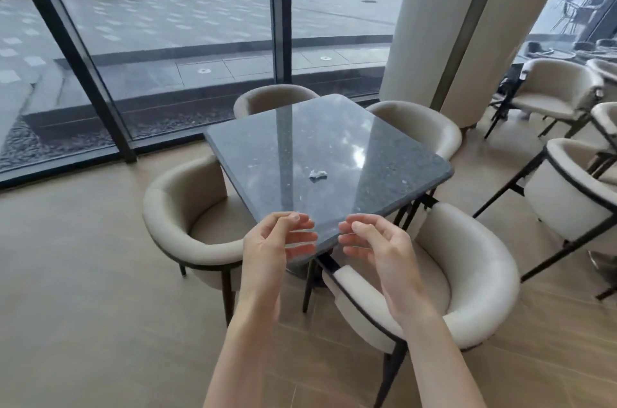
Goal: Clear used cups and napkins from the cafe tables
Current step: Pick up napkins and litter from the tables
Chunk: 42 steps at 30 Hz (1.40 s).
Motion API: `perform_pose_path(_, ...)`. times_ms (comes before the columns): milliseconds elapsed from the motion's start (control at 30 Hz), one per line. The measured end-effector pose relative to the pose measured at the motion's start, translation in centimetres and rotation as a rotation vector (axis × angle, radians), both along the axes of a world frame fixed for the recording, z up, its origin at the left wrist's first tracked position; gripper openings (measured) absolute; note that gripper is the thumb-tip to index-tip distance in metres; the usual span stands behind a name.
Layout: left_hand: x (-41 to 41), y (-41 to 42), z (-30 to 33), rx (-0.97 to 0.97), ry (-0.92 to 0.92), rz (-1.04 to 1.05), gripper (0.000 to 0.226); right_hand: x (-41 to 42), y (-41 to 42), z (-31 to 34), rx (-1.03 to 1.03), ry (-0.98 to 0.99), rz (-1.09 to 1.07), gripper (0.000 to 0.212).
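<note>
our fingers (302,235) are curling loosely apart, holding nothing, as we're raising our left hand (272,245) and right hand (379,249) over the near corner of the dark stone table (267,153). a crumpled napkin (317,174) is lying near its middle, cream chairs (187,207) sitting around it.

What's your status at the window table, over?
Left hand and right hand both open, empty, over near table corner. One crumpled napkin mid dark stone table, untouched. No cups visible. Nothing between hands and napkin.
</note>
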State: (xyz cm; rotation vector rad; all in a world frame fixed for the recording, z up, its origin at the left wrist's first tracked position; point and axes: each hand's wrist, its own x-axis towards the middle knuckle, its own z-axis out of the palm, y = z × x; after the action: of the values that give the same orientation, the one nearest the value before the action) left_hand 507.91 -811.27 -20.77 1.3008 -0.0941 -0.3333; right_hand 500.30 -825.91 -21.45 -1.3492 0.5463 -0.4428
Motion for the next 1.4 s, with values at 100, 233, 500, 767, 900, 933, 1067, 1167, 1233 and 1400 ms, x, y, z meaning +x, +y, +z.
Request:
perform_pose_path(100, 5.4, -2.6, -1.0, 0.024, 0.018, 0.005, 0.023, 5.4, -3.0, -1.2, 0.003, 0.012, -0.009, 0.014)
perform_pose_path(233, 13.4, -7.1, -2.2, 0.047, 0.02, 0.028, 0.023, 13.5, -7.9, -3.3, 0.021, 0.021, -0.017, 0.012)
perform_pose_path(500, 28.6, -16.3, -4.7, 0.141, 0.092, 0.041, 0.021, 28.4, -17.5, -6.3, 0.102, 0.12, -0.02, 0.013)
perform_pose_path(767, 38.6, -22.1, -10.8, 0.279, 0.204, -0.028, 0.019, 37.1, -23.0, -13.0, 0.059, 0.332, -0.034, 0.009)
perform_pose_path(900, 42.9, -24.9, -15.9, 0.372, 0.228, -0.118, 0.019, 40.9, -24.3, -17.4, -0.008, 0.442, -0.014, 0.017)
perform_pose_path(933, 43.9, -25.5, -17.4, 0.402, 0.231, -0.154, 0.019, 41.8, -24.5, -18.5, -0.043, 0.481, -0.014, 0.018)
perform_pose_path(1067, 46.8, -27.1, -23.2, 0.519, 0.267, -0.294, 0.018, 45.3, -25.0, -22.5, -0.236, 0.647, 0.038, 0.033)
perform_pose_path(1167, 48.2, -27.6, -26.5, 0.599, 0.296, -0.395, 0.017, 47.5, -24.7, -24.9, -0.357, 0.733, 0.126, 0.05)
perform_pose_path(1233, 49.0, -27.9, -28.2, 0.627, 0.32, -0.457, 0.019, 48.9, -24.6, -26.3, -0.389, 0.782, 0.191, 0.057)
perform_pose_path(1400, 51.2, -29.7, -31.3, 0.674, 0.267, -0.563, 0.031, 51.4, -24.6, -29.7, -0.482, 0.926, 0.287, 0.062)
